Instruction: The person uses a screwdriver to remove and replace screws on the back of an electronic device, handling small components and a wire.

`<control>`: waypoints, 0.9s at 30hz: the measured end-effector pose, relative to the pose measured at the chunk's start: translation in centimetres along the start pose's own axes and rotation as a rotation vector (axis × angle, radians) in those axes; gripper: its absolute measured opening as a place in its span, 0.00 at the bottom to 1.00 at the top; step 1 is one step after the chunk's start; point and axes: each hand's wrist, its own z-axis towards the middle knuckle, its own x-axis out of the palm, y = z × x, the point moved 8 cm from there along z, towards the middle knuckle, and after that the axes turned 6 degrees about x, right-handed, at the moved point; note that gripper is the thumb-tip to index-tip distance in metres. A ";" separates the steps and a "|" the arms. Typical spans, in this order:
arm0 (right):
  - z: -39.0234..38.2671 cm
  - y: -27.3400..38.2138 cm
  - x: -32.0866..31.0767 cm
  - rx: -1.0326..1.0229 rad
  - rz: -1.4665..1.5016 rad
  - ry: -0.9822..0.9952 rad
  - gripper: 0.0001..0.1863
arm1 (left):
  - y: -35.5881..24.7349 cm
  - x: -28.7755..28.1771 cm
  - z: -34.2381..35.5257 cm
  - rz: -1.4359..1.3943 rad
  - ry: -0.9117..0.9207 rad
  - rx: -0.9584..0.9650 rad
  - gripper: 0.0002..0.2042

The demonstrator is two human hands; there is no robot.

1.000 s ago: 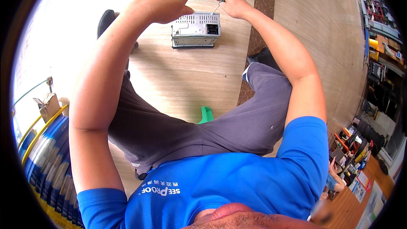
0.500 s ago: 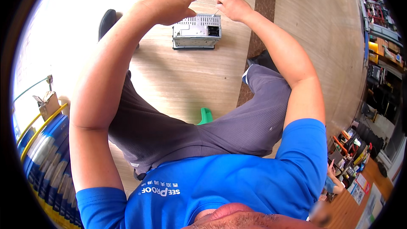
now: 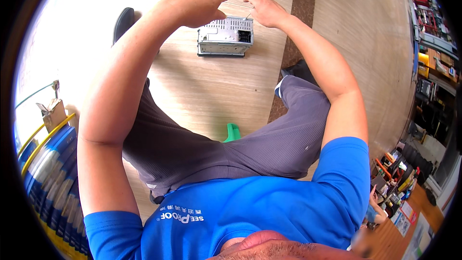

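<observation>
The metal car-stereo chassis [image 3: 225, 42] sits on the wooden floor [image 3: 216, 86] at twelve o'clock — likely rigid, sharp-edged, best gripped by its sides — left hand [image 3: 195, 5] loosely curled, right hand [image 3: 264, 9] pinching a thin tool.

Bright daylight blows out the upper-left floor [image 3: 72, 29]; fisheye rim bends edges.

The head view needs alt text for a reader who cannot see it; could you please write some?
Seen from above, a seated person's left hand and right hand hover over a grey metal electronics box on a wooden floor. The right hand seems to hold a thin tool. A green object shows beside the grey trousers.
</observation>
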 end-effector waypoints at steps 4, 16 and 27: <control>0.2 -0.1 0.1 0.015 -0.109 0.020 0.22 | 0.0 -0.3 -0.2 -0.026 -0.097 0.030 0.17; 0.0 -0.3 0.1 0.043 -0.088 0.053 0.20 | -0.2 -0.4 -0.2 -0.043 -0.069 0.037 0.17; 0.1 0.3 -0.1 -0.009 -0.071 0.037 0.22 | -0.3 -0.3 -0.2 -0.041 -0.085 0.033 0.17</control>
